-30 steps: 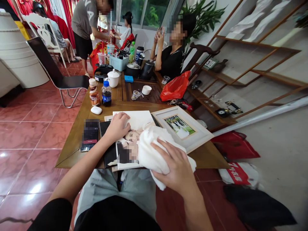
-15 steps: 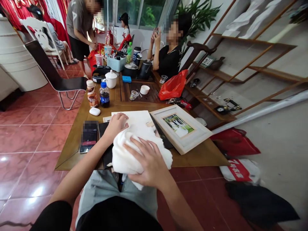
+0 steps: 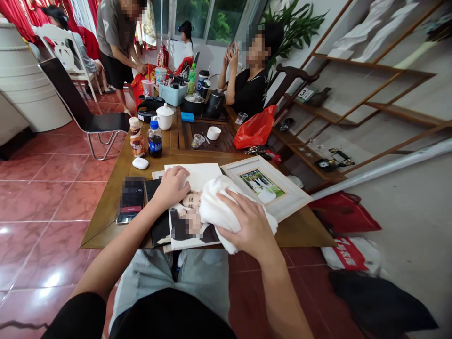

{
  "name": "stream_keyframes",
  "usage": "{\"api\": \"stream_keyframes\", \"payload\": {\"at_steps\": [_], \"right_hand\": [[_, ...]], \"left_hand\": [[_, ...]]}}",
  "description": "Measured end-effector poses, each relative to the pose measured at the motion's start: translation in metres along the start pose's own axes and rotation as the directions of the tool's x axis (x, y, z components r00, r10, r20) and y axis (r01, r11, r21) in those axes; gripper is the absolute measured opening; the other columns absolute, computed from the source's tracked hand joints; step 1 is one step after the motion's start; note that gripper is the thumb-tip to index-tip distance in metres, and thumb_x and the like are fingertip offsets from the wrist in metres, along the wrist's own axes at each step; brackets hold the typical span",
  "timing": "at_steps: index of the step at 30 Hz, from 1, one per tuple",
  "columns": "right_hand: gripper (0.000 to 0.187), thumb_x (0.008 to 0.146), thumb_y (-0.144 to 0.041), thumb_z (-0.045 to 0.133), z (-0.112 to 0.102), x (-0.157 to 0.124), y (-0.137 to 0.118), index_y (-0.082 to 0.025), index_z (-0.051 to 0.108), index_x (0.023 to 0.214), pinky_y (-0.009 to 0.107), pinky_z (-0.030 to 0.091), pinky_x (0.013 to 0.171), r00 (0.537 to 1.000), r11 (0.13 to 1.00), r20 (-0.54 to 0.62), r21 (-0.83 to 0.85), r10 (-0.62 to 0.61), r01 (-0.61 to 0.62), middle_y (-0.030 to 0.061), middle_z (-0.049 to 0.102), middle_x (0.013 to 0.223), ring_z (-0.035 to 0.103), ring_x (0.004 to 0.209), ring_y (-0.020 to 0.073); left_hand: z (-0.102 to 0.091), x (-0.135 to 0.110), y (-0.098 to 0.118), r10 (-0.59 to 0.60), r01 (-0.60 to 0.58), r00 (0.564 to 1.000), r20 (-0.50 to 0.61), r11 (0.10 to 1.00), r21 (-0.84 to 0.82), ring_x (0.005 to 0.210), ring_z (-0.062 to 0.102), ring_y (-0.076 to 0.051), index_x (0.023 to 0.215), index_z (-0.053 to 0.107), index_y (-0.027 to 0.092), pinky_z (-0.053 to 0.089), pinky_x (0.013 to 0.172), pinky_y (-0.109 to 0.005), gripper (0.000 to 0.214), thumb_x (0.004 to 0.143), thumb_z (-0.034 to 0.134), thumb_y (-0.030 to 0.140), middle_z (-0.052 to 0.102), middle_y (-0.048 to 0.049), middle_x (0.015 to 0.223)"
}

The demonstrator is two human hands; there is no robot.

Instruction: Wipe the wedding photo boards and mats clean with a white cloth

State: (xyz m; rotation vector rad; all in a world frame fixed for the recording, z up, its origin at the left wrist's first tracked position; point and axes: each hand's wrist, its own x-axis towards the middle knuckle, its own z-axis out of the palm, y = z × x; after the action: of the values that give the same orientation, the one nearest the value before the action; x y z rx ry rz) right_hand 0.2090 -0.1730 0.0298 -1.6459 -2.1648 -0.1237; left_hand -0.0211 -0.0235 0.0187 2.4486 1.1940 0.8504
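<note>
A large photo print (image 3: 190,226) lies flat near the front edge of the wooden table (image 3: 106,207). My left hand (image 3: 172,187) rests on its upper left part, fingers curled and pressing down. My right hand (image 3: 247,226) presses a bunched white cloth (image 3: 221,207) onto the right half of the print, fingers wrapped over it. The cloth hides much of the picture. A white framed photo (image 3: 268,186) lies just to the right, partly under the cloth's edge.
A phone (image 3: 131,197) lies left of the print, with an earbud case (image 3: 140,163) and two bottles (image 3: 146,137) behind. Cups, a teapot (image 3: 164,116), a red bag (image 3: 254,129) sit further back. People sit and stand at the far end. A black chair (image 3: 84,113) stands left, shelves right.
My right hand has swept the cloth across the print, left and then back to the right, uncovering the lower left of the picture. My left hand has stayed put.
</note>
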Motion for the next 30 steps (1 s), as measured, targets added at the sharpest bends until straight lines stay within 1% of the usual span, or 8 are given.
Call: {"api": "stream_keyframes", "payload": {"at_steps": [6,8,12,17,20,23,26,30], "right_hand": [[0.078,0.082,-0.05,0.07,0.004,0.017,-0.03,-0.03,0.048,0.154,0.053,0.034,0.113,0.988,0.99,0.078,0.053,-0.136,0.132,0.0097,0.05,0.159,0.046,0.142,0.0373],[0.079,0.082,-0.052,0.071,0.004,0.023,-0.034,-0.03,0.048,0.154,0.053,0.034,0.114,0.982,0.986,0.099,0.067,-0.162,0.156,0.0096,0.05,0.159,0.046,0.142,0.0368],[0.075,0.083,-0.052,0.07,0.004,0.028,-0.017,-0.031,0.05,0.153,0.051,0.037,0.112,0.983,0.988,0.105,0.06,-0.148,0.142,0.0084,0.051,0.158,0.051,0.138,0.0341],[0.067,0.089,-0.051,0.064,0.005,0.037,0.02,-0.03,0.051,0.152,0.052,0.041,0.109,0.997,0.999,0.072,0.04,0.0,-0.003,0.0097,0.054,0.155,0.052,0.138,0.034],[0.066,0.091,-0.052,0.062,0.007,0.047,0.028,-0.028,0.051,0.152,0.056,0.04,0.11,0.996,0.998,0.077,0.046,0.035,-0.038,0.0114,0.052,0.156,0.049,0.142,0.0354],[0.067,0.091,-0.053,0.063,0.01,0.059,0.021,-0.028,0.051,0.152,0.057,0.039,0.112,0.996,0.999,0.084,0.053,0.001,-0.005,0.0117,0.051,0.157,0.049,0.142,0.0361],[0.069,0.089,-0.051,0.066,0.012,0.069,0.012,-0.029,0.05,0.153,0.056,0.038,0.114,0.992,0.994,0.098,0.079,-0.078,0.07,0.0108,0.051,0.158,0.049,0.142,0.0352],[0.068,0.088,-0.05,0.067,0.012,0.077,0.016,-0.031,0.051,0.152,0.054,0.037,0.113,0.984,0.989,0.13,0.1,-0.123,0.11,0.0091,0.051,0.158,0.049,0.142,0.0338]], "left_hand": [[0.0,-0.001,-0.002,0.012,-0.011,1.0,0.018,1.0,-0.028,0.127,0.058,-0.028,0.117,0.064,0.02,0.043,0.116,-0.05,0.025,0.093,0.056,0.018,0.063,-0.012,0.126],[0.0,-0.001,-0.004,0.012,-0.011,1.0,0.021,0.999,-0.046,0.127,0.058,-0.028,0.117,0.064,0.021,0.044,0.115,-0.049,0.025,0.094,0.057,0.02,0.063,-0.0119,0.127],[0.0,-0.001,-0.004,0.01,-0.01,1.0,0.013,0.999,-0.043,0.126,0.058,-0.028,0.116,0.066,0.021,0.044,0.116,-0.049,0.027,0.091,0.059,0.018,0.063,-0.0112,0.126],[0.0,0.0,-0.002,0.013,-0.013,1.0,0.003,1.0,-0.025,0.126,0.058,-0.028,0.115,0.066,0.02,0.043,0.117,-0.049,0.026,0.09,0.058,0.018,0.063,-0.0116,0.125],[0.0,0.0,-0.002,0.019,-0.018,1.0,0.011,1.0,-0.013,0.126,0.058,-0.028,0.115,0.065,0.019,0.042,0.118,-0.048,0.026,0.09,0.058,0.018,0.063,-0.0122,0.125],[0.0,0.0,-0.003,0.017,-0.017,1.0,0.011,1.0,-0.004,0.126,0.058,-0.029,0.115,0.065,0.019,0.042,0.118,-0.048,0.026,0.09,0.058,0.019,0.063,-0.0121,0.126],[0.0,0.0,-0.004,0.024,-0.023,1.0,0.02,1.0,-0.002,0.127,0.058,-0.029,0.117,0.064,0.02,0.042,0.118,-0.049,0.028,0.089,0.059,0.018,0.063,-0.0124,0.127],[0.0,0.0,-0.004,0.03,-0.03,0.999,0.025,1.0,-0.002,0.127,0.058,-0.029,0.118,0.064,0.019,0.042,0.118,-0.049,0.029,0.09,0.058,0.018,0.063,-0.0132,0.128]]}}
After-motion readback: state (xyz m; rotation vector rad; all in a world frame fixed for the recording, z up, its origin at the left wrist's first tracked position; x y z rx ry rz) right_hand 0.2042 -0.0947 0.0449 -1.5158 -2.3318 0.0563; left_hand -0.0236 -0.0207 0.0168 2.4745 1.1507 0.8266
